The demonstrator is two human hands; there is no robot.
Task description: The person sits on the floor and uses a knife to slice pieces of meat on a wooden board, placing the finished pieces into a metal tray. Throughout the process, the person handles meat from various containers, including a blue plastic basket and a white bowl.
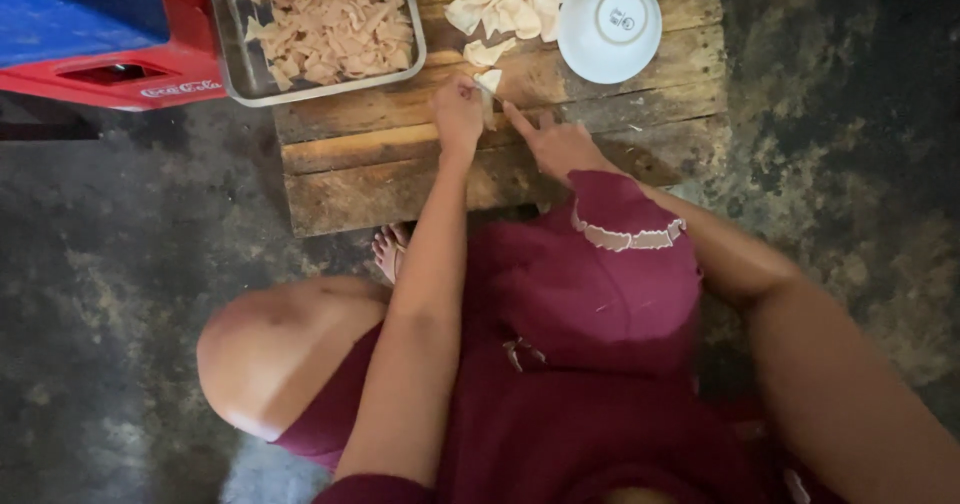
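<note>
Closest to the lens is a dark maroon garment with a white scalloped trim (628,236), draped over the lap of a person squatting on a mottled grey concrete floor (120,264), with a bare knee (270,359) to the left and bare toes (390,249) showing beneath the low platform of rough wooden planks (400,169).

Both arms reach out to that platform. The left hand (458,114) is curled, its fingers pinched round a small pale thin slice (489,82) at the middle of the planks. What looks like a slim blade runs down from the slice between the two hands, though the view is too blurred to be sure. The right hand (560,146) lies just beside it, index finger stretched out toward the slice and the other fingers loosely bent; whether it grips anything I cannot tell.

Just beyond the slice lies a loose heap of similar pale cut pieces (510,4), and right of that heap a white round ceramic bowl (609,26) sits upside down. To the left, a rectangular metal tray (232,64) holds many more pale pieces. A red and blue plastic crate (100,34) stands at the far left, just beside the tray.
</note>
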